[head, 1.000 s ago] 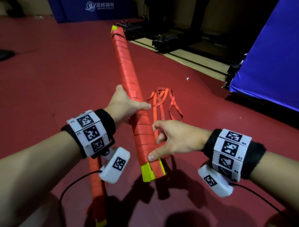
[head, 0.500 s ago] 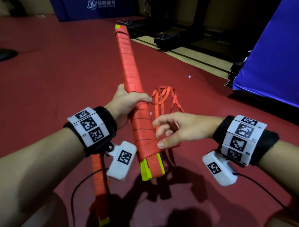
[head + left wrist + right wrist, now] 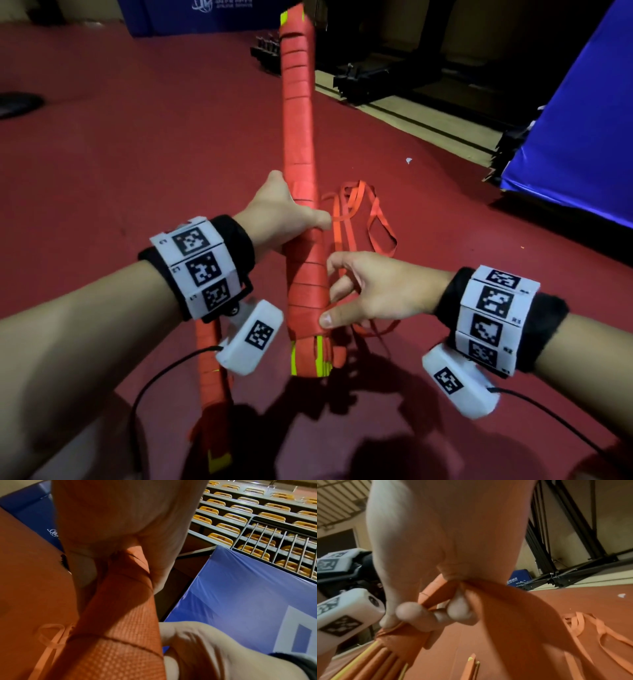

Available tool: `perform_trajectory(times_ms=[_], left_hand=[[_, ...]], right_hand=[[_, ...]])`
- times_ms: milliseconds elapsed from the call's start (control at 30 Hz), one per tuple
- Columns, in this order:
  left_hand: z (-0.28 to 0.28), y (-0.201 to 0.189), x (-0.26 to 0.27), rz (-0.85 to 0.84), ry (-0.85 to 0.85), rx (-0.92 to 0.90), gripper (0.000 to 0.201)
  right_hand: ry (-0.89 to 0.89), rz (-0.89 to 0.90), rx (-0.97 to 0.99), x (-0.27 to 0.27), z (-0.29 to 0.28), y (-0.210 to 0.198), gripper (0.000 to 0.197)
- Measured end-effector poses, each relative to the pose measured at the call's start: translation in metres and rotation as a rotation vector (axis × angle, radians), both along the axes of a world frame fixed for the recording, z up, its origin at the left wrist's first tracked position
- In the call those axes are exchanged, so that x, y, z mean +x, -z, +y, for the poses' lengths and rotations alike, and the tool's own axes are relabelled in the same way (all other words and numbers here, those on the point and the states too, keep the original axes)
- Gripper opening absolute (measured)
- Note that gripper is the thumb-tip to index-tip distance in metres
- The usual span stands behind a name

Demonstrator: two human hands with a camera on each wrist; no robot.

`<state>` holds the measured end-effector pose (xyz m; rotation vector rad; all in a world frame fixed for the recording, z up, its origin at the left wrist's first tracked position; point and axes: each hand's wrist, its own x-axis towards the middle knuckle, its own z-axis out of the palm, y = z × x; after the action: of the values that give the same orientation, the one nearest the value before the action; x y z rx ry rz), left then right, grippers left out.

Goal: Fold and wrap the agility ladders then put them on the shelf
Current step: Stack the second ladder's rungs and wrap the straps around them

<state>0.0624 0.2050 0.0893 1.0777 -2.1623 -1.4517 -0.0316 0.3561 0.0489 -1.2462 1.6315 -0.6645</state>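
A long bundle of agility ladder rungs, wound in orange strap with yellow rung ends at the bottom, stands nearly upright over the red floor. My left hand grips it round the middle; the same bundle fills the left wrist view. My right hand is at the lower end, thumb against the wrap, fingers curled. In the right wrist view its fingertips pinch the orange strap. The loose strap tail lies looped on the floor behind. A second wrapped bundle lies on the floor under my left wrist.
A blue padded mat stands at the right. Black metal frames sit on a pale floor strip at the back. A blue banner is at the far top, and a dark object lies at the left edge.
The bundle has tipped more upright, its top end swinging right and up. My right hand has slid round the lower end and now has the strap in its fingers.
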Motion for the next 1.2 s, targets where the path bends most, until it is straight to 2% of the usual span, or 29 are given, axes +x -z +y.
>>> perform_trajectory(times_ms=[133,200,267,367,533,700,767,833,933,967,1067,1133,1200], left_hand=[[-0.001,0.000,0.002,0.011,0.019,0.071,0.075],[-0.001,-0.001,0.003,0.024,0.039,0.109,0.084],[-0.003,0.001,0.004,0.041,0.043,0.133,0.090],[-0.005,0.003,0.002,0.084,0.064,0.178,0.097],[0.001,0.000,0.004,0.146,0.107,0.307,0.077],[0.001,-0.003,0.004,0.221,0.156,0.384,0.066],[0.000,-0.006,0.006,0.248,0.207,0.408,0.054],[0.000,-0.008,0.009,0.277,0.264,0.476,0.046],[-0.001,-0.009,0.007,0.293,0.293,0.584,0.049],[0.000,-0.009,0.005,0.253,0.282,0.506,0.048],[0.003,-0.003,0.000,0.124,0.154,0.103,0.048],[0.002,0.002,-0.001,0.107,0.085,0.046,0.049],[0.000,0.005,-0.001,0.118,0.081,0.104,0.054]], right_hand=[[-0.056,0.072,0.038,-0.016,0.000,-0.015,0.032],[-0.098,0.121,0.030,-0.026,0.004,-0.025,0.019],[-0.104,0.143,-0.069,-0.029,0.005,-0.031,0.009],[-0.060,0.142,-0.206,-0.029,0.004,-0.031,0.010],[-0.101,0.160,-0.133,-0.032,0.006,-0.032,0.012],[-0.094,0.150,-0.060,-0.036,0.009,-0.037,0.017],[-0.063,0.097,-0.045,-0.035,0.009,-0.034,0.025],[-0.079,-0.019,0.018,-0.031,0.010,-0.034,0.024],[-0.141,-0.033,0.052,-0.023,0.010,-0.034,0.023],[-0.121,0.003,0.036,-0.020,0.009,-0.032,0.018],[-0.028,0.072,-0.013,-0.012,0.005,-0.019,0.032],[0.013,0.088,-0.017,-0.007,0.002,-0.014,0.037],[0.009,0.147,-0.004,-0.008,0.003,-0.017,0.037]])
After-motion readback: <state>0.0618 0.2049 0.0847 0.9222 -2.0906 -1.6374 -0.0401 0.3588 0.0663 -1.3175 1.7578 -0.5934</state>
